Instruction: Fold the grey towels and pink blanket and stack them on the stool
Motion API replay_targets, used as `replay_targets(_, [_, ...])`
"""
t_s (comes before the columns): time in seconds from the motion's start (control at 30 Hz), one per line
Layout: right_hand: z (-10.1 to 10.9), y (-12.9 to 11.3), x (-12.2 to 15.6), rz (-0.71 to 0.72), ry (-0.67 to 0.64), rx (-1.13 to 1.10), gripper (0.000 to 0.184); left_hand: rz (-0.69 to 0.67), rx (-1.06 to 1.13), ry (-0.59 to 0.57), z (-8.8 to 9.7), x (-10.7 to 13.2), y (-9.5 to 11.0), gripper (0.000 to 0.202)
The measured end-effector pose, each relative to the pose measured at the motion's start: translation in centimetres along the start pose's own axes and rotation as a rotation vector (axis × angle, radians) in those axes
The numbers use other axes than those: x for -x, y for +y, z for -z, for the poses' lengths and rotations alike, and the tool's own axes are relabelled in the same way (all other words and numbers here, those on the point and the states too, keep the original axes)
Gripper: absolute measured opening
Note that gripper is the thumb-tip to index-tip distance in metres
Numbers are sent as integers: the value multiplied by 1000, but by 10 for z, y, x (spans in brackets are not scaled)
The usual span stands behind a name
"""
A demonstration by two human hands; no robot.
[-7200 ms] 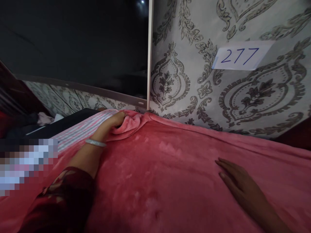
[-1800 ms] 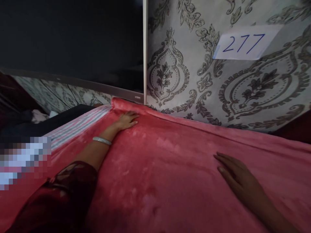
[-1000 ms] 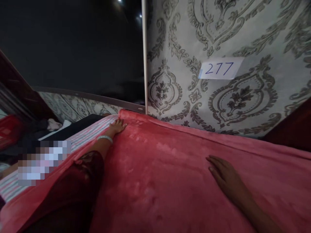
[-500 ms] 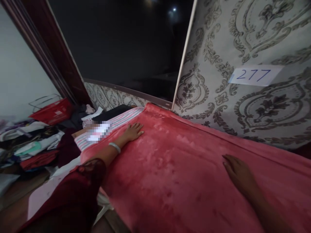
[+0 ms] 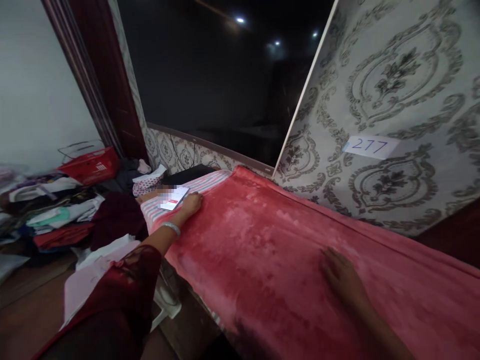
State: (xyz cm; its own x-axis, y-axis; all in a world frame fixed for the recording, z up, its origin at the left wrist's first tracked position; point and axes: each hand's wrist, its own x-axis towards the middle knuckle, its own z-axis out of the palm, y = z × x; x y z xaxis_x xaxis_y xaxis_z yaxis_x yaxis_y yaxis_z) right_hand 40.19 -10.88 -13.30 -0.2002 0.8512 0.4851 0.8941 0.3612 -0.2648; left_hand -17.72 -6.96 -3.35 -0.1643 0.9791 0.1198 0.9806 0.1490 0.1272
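Observation:
A plush red blanket [image 5: 270,250] is spread over a raised surface against the patterned wall. My left hand [image 5: 190,204] lies on its far left edge, fingers bent down over the fabric, a pale bangle [image 5: 170,228] on the wrist. A phone [image 5: 173,198] with a lit screen rests just left of that hand on a pink striped cloth [image 5: 210,181]. My right hand [image 5: 343,280] lies flat and open on the blanket at the right, palm down.
A large dark screen [image 5: 225,85] leans on the wall behind. A paper label reading 277 [image 5: 370,147] is stuck to the wallpaper. At the left lie piles of clothes [image 5: 56,215], a red basket [image 5: 90,165] and white fabric [image 5: 101,260] on the floor.
My left hand slid from the blanket's far corner leftward along its edge and now sits beside the phone. The view swung left, showing the floor and clothes. My right hand stayed flat.

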Motion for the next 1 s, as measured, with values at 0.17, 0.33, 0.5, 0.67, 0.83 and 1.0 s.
replay_targets(0.17, [-8, -34, 44, 11, 39, -47, 52, 125, 4, 40, 4, -25, 2, 42])
replay_targets(0.33, [-13, -38, 56, 5, 114, -26, 51, 255, 43, 46, -1, -41, 11, 41])
replay_targets(0.5, [-14, -38, 56, 34, 126, 7, 50, 293, 71, 72, -4, -46, 12, 42])
replay_targets(0.67, [-9, -41, 56, 28, 115, 8, 50, 297, 88, -7, 2, -48, 0, 35])
replay_targets(0.83, [-10, -37, 55, 17, 102, 4, 51, 242, 72, -41, 7, -11, -29, 31])
replay_targets(1.0, [-11, -39, 53, 13, 112, 29, 54, 240, 36, 5, 9, 28, -43, 32])
